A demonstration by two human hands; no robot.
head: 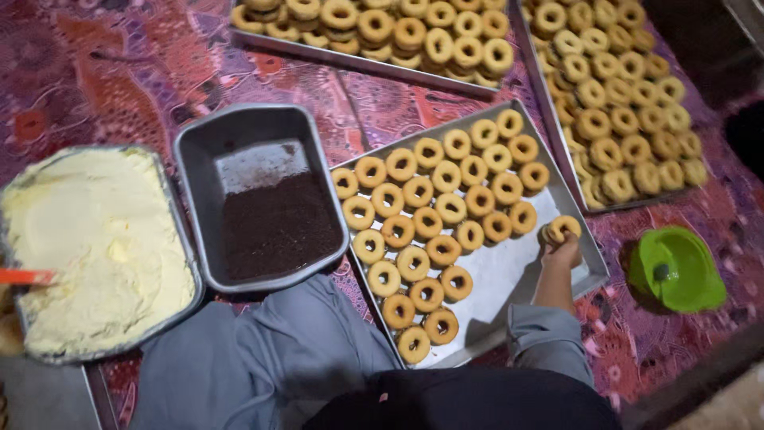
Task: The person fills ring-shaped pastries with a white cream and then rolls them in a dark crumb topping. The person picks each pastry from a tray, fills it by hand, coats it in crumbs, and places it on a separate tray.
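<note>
One ring doughnut (562, 228) pinched in right hand (563, 253), at four o'clock on metal tray (509, 279); best set snug beside row. Left hand unseen.

Patterned red and purple cloth (119, 72) with trays and tubs spread over it.

I see the cloth covering the whole surface below me. Directly on it lie a metal tray (517, 279) partly filled with rows of ring doughnuts, two further trays heaped with doughnuts, one at the top (366, 65) and one at the right (557, 151), a grey tub (191, 159) with dark sprinkles in its near half, a foil-grey tub (171, 215) full of pale yellow cream at the left, and a green plastic lid-like piece (676, 271) at the right.
</note>
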